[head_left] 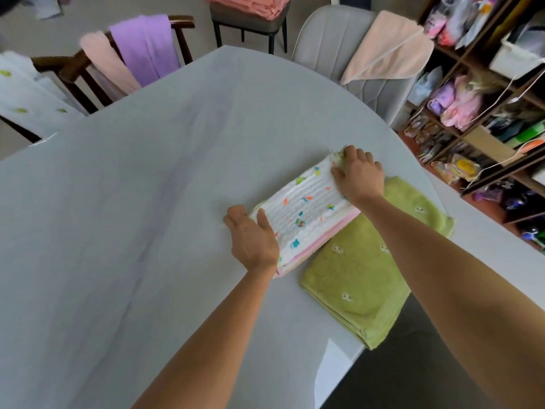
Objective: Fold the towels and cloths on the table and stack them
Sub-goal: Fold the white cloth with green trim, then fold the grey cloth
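A folded white cloth (309, 208) with small coloured prints lies on the grey table (147, 216), with a pink layer showing under its near edge. It partly overlaps a folded green towel (362, 276) near the table's right edge. My left hand (253, 234) grips the cloth's near-left end, thumb on top. At the far-right end, my right hand (358, 177) presses down with fingers curled over the corner.
A wooden chair (73, 72) at the far left carries a purple cloth (146, 45) and a pink cloth (106, 64). A grey chair (327, 33) holds a peach towel (386, 48). Pink cloths are stacked on a stool (250, 13). Cluttered shelves (483, 93) stand right.
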Demonstrator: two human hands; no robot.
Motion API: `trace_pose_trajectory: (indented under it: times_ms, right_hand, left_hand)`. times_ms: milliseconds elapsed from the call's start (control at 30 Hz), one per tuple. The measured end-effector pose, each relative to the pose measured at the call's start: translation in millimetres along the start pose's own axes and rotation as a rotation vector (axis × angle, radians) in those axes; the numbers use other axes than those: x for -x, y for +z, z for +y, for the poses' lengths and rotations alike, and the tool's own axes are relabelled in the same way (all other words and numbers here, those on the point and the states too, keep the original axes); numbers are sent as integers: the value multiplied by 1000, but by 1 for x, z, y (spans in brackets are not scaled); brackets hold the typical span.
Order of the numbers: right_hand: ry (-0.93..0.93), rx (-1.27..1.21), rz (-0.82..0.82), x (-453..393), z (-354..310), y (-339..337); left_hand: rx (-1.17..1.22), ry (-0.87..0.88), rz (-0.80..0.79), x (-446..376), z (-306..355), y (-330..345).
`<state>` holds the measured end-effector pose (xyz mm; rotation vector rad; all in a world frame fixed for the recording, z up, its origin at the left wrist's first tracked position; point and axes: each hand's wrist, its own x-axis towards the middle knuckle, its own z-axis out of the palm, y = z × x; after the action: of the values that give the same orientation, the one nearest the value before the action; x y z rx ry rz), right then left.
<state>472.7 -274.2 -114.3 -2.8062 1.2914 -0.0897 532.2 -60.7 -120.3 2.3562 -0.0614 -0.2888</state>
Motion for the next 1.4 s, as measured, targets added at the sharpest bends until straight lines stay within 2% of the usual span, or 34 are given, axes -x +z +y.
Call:
trace_pose_trajectory:
  times_ms: [100,167,200,267,333,433,500,733,900,933,1000,1067,1133,1233,1400]
  right_hand:
    - [27,-72,222,5,-3,-7]
    - [-136,-85,379,16,-8,-10]
    - [-275,-88,390,23,-10,-7]
    - [-498,-74,300,32,-8,6]
    - [-491,-28,148,35,-1,19]
    - [-340,-38,-44,29,7,28]
    - [-303,-32,-135,25,8,32]
    - [-256,-71,-175,23,13,53]
    - [-250,46,-313,15,7,38]
    - [-265,42,-292,18,4,30]
    - [-312,-33,-151,32,-2,11]
    - [-319,-149,-78,58,-9,-6]
    - [-326,-249,-160,89,-18,-18]
    - [-358,-217,-342,129,-37,-28]
    - [-589,-174,-304,201,-107,-46]
  left_hand:
    - [19,347,180,-5,7,-4]
    - [19,614,179,-2,15,-3]
    - [3,723,137,2,17,0]
    - [-104,855,18,9,17,12]
    - [-304,896,-93,10,10,27]
    - [-555,900,-232,-4,-4,41]
    - [-615,884,-273,-17,-11,45]
    - [-657,821,-297,-17,-19,56]
    - [-684,726,-552,-30,-3,45]
    - [-652,714,-588,-31,2,37]
    - [-516,751,-542,-30,5,17]
    - [-375,759,-428,-24,0,-9]
    - [-327,685,-425,-15,-13,-40]
    - [-383,602,-521,6,-44,-91]
    - [-400,366,-399,69,-123,-192]
